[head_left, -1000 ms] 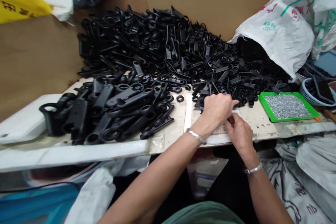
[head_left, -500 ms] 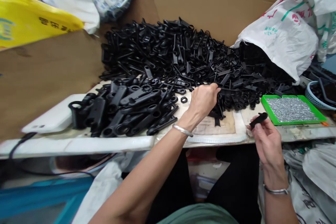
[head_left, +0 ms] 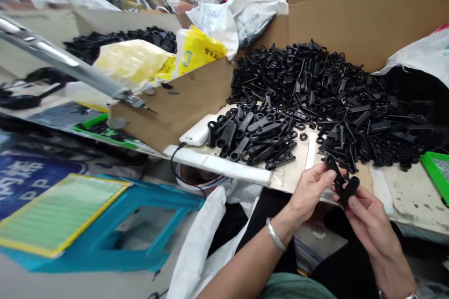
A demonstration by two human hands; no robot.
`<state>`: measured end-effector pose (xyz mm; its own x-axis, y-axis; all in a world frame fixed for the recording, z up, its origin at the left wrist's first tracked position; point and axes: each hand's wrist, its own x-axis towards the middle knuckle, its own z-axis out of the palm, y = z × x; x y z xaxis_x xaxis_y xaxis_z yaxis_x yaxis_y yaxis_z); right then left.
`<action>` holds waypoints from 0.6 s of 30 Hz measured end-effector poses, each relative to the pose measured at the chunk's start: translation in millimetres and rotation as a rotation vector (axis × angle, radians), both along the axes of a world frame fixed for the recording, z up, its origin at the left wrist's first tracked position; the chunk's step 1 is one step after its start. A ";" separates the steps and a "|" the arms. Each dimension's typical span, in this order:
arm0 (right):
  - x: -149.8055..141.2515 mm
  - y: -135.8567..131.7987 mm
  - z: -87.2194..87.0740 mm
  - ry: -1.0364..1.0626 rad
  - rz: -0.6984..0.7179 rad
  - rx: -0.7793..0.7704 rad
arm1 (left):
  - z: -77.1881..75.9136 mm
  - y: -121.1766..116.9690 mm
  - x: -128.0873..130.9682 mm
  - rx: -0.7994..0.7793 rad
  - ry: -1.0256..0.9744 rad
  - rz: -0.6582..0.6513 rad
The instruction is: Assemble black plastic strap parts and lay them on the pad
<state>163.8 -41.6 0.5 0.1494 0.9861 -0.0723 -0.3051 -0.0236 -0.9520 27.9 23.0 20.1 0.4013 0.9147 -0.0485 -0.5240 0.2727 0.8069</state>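
Over the table's front edge my two hands meet, each closed on a small black plastic part. My left hand (head_left: pixel 310 189) pinches one elongated black plastic part (head_left: pixel 334 168) with a rounded end. My right hand (head_left: pixel 370 217) grips another black plastic part (head_left: pixel 350 188), and the two parts touch or overlap; whether they are joined I cannot tell. Just behind the hands lies a large heap of black plastic parts (head_left: pixel 298 70). To the left is a smaller pile of longer black parts with ring ends (head_left: pixel 252 131).
A white flat device (head_left: pixel 199 130) with a black cable lies left of the smaller pile. At the right edge stands a green tray (head_left: pixel 435 175) of small metal pieces. A blue stool (head_left: pixel 140 238) is on the floor at left. A metal screwdriver-like tool (head_left: pixel 133 99) hangs by a cardboard divider (head_left: pixel 196 88).
My left hand has come back from the heap with a black part and met my right hand, which still holds its part. The view has turned left.
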 end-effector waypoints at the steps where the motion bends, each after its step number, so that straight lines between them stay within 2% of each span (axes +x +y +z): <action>1: -4.1 0.6 1.2 -0.001 0.024 -0.005 | 0.4 -1.6 -1.0 -0.021 -0.006 -0.035; 4: -10.0 0.1 5.6 -0.067 0.025 -0.005 | 1.6 -2.2 -4.2 -0.065 -0.047 -0.001; 7: -9.8 -1.5 10.9 -0.215 -0.147 0.012 | -1.5 -0.7 -5.2 -0.079 -0.080 0.068; 10: -12.5 0.3 19.6 -0.384 -0.312 0.017 | -7.3 -1.7 -2.8 -0.109 -0.109 0.039; 15: -25.5 10.6 35.8 -0.594 -0.361 0.103 | -10.4 -5.5 2.2 -0.052 -0.135 -0.024; 18: -29.7 14.8 37.4 -0.649 -0.388 0.117 | -10.4 -7.5 4.2 -0.050 -0.130 -0.046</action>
